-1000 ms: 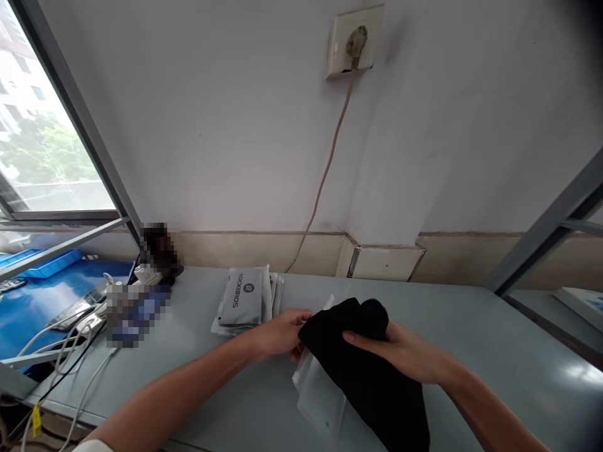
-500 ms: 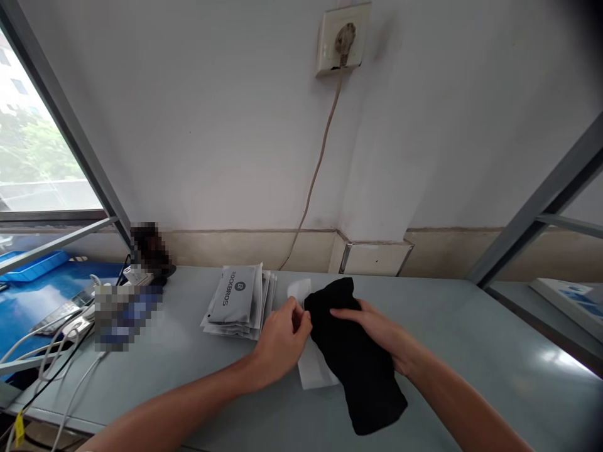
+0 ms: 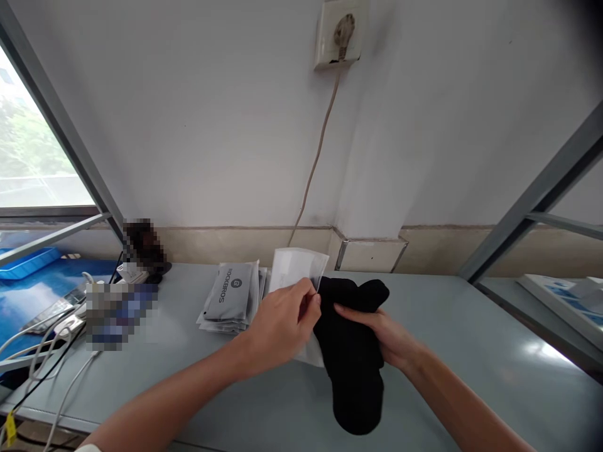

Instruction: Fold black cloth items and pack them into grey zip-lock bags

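Observation:
A folded black cloth item point(image 3: 353, 351) is held above the grey table, its lower end hanging rounded toward me. My right hand point(image 3: 384, 333) grips it from the right, thumb lying across its front. At the cloth's left edge, my left hand point(image 3: 287, 320) is closed in a pinch; a translucent white bag point(image 3: 296, 263) rises behind the fingers and shows again below them. What exactly the left fingertips hold is hard to see. Left of that hand lies a stack of grey packets marked ROCKBROS point(image 3: 228, 295).
White cables and a power strip point(image 3: 70, 323) run along the table's left side, near a blurred dark object. A blue tray point(image 3: 31, 262) is at the far left. Metal frame bars slant up on both sides. A plugged socket point(image 3: 339, 34) is on the wall.
The white bag has been lifted off the table and now stands up behind my left hand. The black cloth has turned, and a second rounded part shows at its upper right.

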`<state>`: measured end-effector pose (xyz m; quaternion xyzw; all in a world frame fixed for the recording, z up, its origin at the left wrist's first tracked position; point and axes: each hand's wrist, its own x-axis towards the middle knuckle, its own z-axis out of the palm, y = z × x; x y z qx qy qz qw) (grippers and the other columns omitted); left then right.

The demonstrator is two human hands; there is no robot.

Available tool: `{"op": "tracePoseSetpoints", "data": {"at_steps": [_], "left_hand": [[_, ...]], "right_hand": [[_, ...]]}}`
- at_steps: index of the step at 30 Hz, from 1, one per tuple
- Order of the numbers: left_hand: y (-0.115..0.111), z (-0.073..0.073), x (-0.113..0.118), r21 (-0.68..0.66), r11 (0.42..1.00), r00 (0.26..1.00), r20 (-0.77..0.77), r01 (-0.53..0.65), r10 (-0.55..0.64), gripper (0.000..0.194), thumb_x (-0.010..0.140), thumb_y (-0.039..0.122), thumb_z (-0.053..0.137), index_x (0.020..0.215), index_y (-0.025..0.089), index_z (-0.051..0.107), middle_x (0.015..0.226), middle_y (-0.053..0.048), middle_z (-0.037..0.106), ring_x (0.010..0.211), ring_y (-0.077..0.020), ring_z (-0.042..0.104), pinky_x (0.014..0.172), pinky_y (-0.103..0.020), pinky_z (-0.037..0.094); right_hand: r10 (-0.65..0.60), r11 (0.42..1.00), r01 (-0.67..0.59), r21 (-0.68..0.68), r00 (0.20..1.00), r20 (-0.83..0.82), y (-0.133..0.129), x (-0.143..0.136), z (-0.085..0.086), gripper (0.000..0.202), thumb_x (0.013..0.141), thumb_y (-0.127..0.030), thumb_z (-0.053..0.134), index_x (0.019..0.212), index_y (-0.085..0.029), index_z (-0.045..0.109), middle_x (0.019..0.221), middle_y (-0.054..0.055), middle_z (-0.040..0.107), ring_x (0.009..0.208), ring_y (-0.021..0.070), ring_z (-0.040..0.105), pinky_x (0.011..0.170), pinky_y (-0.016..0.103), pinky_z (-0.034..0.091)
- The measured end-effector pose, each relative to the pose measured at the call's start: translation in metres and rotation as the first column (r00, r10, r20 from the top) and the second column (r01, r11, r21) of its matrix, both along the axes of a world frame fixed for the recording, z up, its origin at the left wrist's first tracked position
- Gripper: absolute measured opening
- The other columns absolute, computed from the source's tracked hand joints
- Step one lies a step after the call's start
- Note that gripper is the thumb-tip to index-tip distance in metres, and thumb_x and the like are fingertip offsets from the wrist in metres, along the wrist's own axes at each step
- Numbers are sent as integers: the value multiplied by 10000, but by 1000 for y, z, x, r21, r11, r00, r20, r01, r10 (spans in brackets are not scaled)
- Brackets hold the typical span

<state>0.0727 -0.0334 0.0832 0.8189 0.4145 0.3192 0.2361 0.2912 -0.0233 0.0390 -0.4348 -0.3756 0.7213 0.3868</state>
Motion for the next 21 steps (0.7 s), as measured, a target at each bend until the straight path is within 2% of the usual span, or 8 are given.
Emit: {"op": "tracePoseSetpoints", "data": {"at_steps": [3,7,9,11,14,16,18,21], "left_hand": [[1,6,-6,-153,986,997,52,71,-64,285,1066,377,381,837,231,470,661,55,468,586,-132,427,547,-270,306],[4,-4,-8,-207,977,998,50,49,-40,287,1058,374,394,811,232,434,649,59,446,582,-133,411,550,-276,295],[5,-15,-5,-181,983,999,27,31,-26,279,1058,342,391,802,234,414,651,53,461,598,-143,434,573,-284,305],[6,-27,-1,-100,995,1000,-5,7,-8,248,1053,306,399,816,236,418,678,42,491,627,-155,462,603,-294,316],[9,-41,3,-35,999,999,-29,-37,35,204,1054,299,415,864,235,451,733,23,548,655,-168,509,619,-300,328],[11,-46,5,-27,998,998,-23,-65,65,226,1068,322,396,871,233,461,732,20,558,642,-168,518,610,-297,329],[12,-49,6,-6,998,998,-16,-59,59,258,1082,338,370,866,232,465,717,25,552,628,-163,512,604,-292,332],[9,-55,9,30,999,999,-34,26,-25,241,1076,308,388,866,228,474,730,29,564,659,-157,527,632,-285,370]], "right_hand": [[38,997,-39,-64,999,-32,3,6,0,292,793,-352,871,1017,-175,805,1034,100,827,982,279,775,887,344,618],[61,996,-56,-76,996,64,6,-2,-5,310,814,-354,864,1048,-171,776,1015,93,820,908,239,771,822,317,614],[67,997,-59,-57,984,165,6,-12,-10,311,826,-381,854,1047,-183,759,918,64,810,830,221,757,742,301,602],[16,1000,-20,16,979,205,6,-22,-14,309,839,-408,837,1041,-195,743,834,34,787,778,206,738,697,285,579],[-80,994,67,83,982,174,4,-29,-16,334,834,-463,831,1030,-209,737,882,37,787,854,213,732,732,277,566],[-45,999,43,13,984,172,3,-27,-14,361,849,-538,792,1003,-214,752,938,48,788,902,220,721,748,277,563],[39,998,-29,-51,980,195,3,-23,-12,373,887,-584,715,925,-216,762,904,42,774,855,212,703,708,277,551],[35,999,-31,-17,945,326,5,-23,-17,306,902,-492,665,794,-215,736,775,19,739,730,199,663,635,286,516]]}}
